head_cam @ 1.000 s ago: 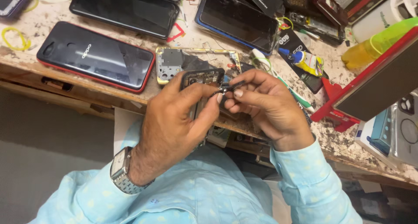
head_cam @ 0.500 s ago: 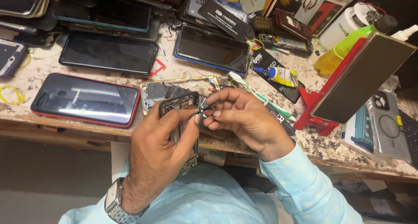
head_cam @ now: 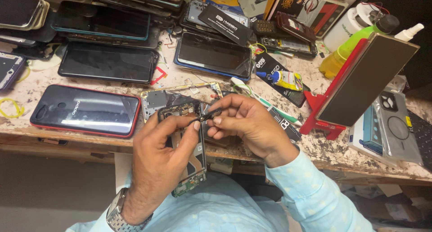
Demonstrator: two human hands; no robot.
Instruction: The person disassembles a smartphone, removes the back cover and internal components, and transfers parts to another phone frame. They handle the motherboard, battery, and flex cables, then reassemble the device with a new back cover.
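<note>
The left hand [head_cam: 157, 164] is gripping an opened phone [head_cam: 186, 146], its back off and its circuit board showing, holding it upright just in front of the worn workbench edge [head_cam: 67, 139]. The left fingers are wrapping the phone's left side while the thumb is pressing across its face, so the fingers are clamped on the phone body. A metal watch [head_cam: 118, 214] is sitting on that wrist.

The right hand [head_cam: 249, 126] is hovering just right of the phone's top. Its thumb and forefinger are pinching together on a thin black strip [head_cam: 204, 117], which is running leftward from the fingertips to the phone's upper edge, touching the left thumb tip.

Just behind the phone, a gold-rimmed phone frame [head_cam: 180, 93] is lying flat on the bench. Left of the phone, a red-edged phone [head_cam: 85, 110] is resting face up. Right of the phone, a red stand [head_cam: 321, 110] is propping up a tilted panel [head_cam: 366, 79]. Farther behind the phone, a blue-edged phone [head_cam: 213, 54] and a dark tablet [head_cam: 108, 61] are lying among stacked handsets.
</note>
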